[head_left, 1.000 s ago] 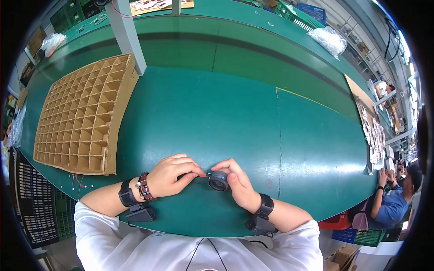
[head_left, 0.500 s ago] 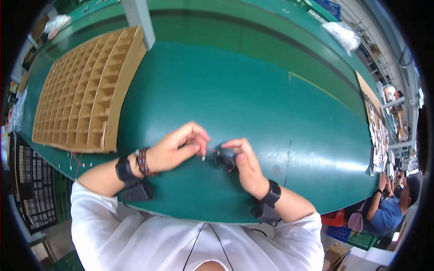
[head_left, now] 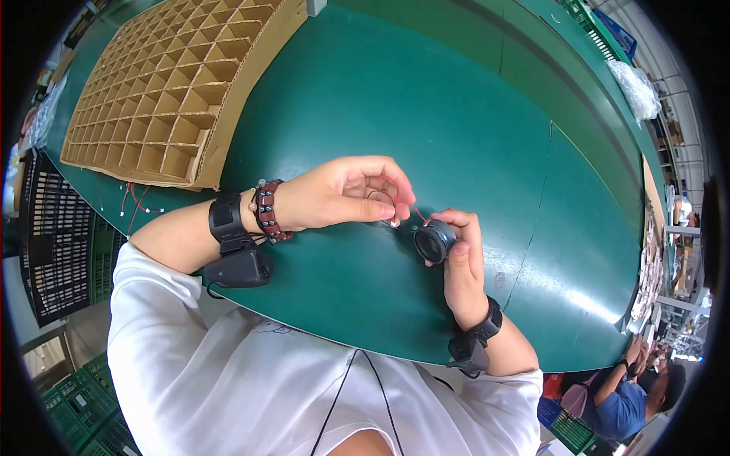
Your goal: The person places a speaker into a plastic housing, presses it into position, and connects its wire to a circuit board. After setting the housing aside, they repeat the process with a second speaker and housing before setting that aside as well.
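Observation:
Above the green table, my right hand (head_left: pixel 467 270) grips a small round black speaker (head_left: pixel 433 242) by its rim, between thumb and fingers. Thin red and black wires (head_left: pixel 420 215) run from the speaker to my left hand (head_left: pixel 342 196). The fingers of that hand are curled, with the wires pinched and looped among them. A tiny white plug (head_left: pixel 395 223) at the wire end shows just below my left thumb tip. The two hands are close together but do not touch.
A cardboard tray with divided cells (head_left: pixel 217 144) stands at the left. Loose red wires with white plugs (head_left: pixel 138 199) lie by its near edge. At the far right are a flat sheet of small parts (head_left: pixel 648 266) and a seated person in blue (head_left: pixel 620 410).
The view has shifted, so the tray sits higher in the picture. Both hands appear further right, the left also higher. The wires at my left fingers now show clearly; the speaker stays in my right hand.

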### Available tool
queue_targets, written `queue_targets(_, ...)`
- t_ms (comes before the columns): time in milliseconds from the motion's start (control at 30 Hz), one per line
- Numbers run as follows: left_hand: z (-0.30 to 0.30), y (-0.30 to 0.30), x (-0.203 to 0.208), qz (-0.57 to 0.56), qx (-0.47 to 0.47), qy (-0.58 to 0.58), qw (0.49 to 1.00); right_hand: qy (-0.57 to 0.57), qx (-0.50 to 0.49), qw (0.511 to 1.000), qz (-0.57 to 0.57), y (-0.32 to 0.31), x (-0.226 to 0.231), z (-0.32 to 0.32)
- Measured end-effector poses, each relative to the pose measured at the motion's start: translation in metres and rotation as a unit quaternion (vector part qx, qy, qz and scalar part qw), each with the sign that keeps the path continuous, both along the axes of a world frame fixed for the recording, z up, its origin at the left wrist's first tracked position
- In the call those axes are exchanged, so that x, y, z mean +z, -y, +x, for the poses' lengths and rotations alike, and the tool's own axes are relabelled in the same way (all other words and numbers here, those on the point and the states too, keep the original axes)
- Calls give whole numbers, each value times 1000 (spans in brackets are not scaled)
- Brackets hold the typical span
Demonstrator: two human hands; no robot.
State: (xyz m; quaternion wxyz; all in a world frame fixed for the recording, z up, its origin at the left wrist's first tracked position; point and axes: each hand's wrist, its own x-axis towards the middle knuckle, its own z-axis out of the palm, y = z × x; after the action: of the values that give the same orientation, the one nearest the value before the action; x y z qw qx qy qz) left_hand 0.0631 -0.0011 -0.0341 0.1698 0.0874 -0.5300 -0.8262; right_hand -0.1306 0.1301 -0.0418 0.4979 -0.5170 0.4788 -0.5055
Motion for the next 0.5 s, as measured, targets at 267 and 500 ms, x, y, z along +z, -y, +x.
queue_targets(267,-3,-1,5,4,14,14,1000,0,-2,1000,2,0,1,-1)
queue_targets(500,-3,1,3,20,14,14,1000,-9,6,1000,2,2,2,-2)
